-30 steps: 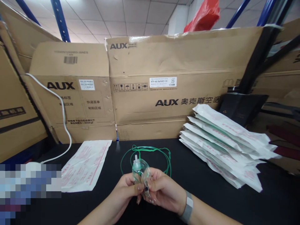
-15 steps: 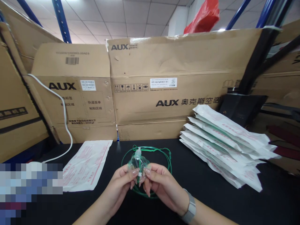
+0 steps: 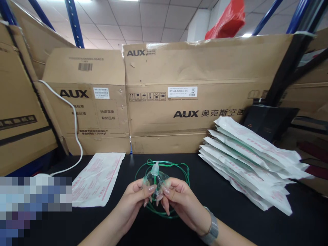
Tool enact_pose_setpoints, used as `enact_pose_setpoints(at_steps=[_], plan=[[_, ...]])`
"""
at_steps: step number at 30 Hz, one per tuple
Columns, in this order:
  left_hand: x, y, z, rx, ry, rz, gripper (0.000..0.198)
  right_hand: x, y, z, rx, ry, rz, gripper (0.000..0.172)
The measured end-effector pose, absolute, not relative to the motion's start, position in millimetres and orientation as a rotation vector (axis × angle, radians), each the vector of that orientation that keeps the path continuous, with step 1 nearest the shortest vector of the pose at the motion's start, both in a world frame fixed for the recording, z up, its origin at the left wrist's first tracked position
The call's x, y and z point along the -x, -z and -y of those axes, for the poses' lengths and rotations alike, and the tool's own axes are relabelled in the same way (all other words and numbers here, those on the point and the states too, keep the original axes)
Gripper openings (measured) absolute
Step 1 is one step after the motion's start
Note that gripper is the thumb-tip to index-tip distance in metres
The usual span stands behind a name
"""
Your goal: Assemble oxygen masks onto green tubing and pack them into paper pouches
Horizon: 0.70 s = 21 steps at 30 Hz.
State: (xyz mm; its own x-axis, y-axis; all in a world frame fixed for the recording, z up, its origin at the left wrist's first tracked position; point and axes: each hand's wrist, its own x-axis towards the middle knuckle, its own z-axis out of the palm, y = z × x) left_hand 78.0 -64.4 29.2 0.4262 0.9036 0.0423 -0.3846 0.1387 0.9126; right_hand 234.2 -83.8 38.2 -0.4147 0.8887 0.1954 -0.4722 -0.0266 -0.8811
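Note:
Between my hands is a clear, green-tinted oxygen mask [image 3: 155,178], its narrow connector end pointing away from me. My left hand [image 3: 137,196] pinches the mask's left edge between thumb and fingers. On the opposite edge, my right hand [image 3: 176,196] grips it the same way, a metal-mesh watch band on that wrist. Green tubing [image 3: 188,177] lies coiled on the black table behind and below the mask. A green strap runs along the top of the coil. My fingers hide parts of the mask's rim.
A flat white printed pouch [image 3: 98,181] lies at the left. On the right leans a stack of similar white pouches [image 3: 251,160]. Cardboard panels [image 3: 153,119] wall off the back of the black table [image 3: 135,229]. A white cable [image 3: 76,126] hangs down at the left.
The view has shifted slightly, so the surroundings sit further right. Both hands keep hold of the mask, which has tilted a little; the small white piece near the thumbs shows less clearly.

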Motion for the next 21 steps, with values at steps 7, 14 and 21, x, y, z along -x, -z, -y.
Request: enact_pose_setpoints(at_steps=[7, 14, 21], plan=[[-78.9, -25.0, 69.3, -1.060, -1.028, -0.606, 0.017, -230.3, -41.3, 86.7, 0.490, -1.655, 1.200, 0.021], [-82.1, -28.1, 74.2, -1.135, -1.051, -0.720, 0.017, -231.4, -33.5, 83.3, 0.535, -1.608, 1.223, 0.020], [-81.9, -35.1, 75.6, -1.164, -1.093, -0.781, 0.020, -232.2, -35.4, 86.0, 0.566, -1.551, 1.224, 0.020]])
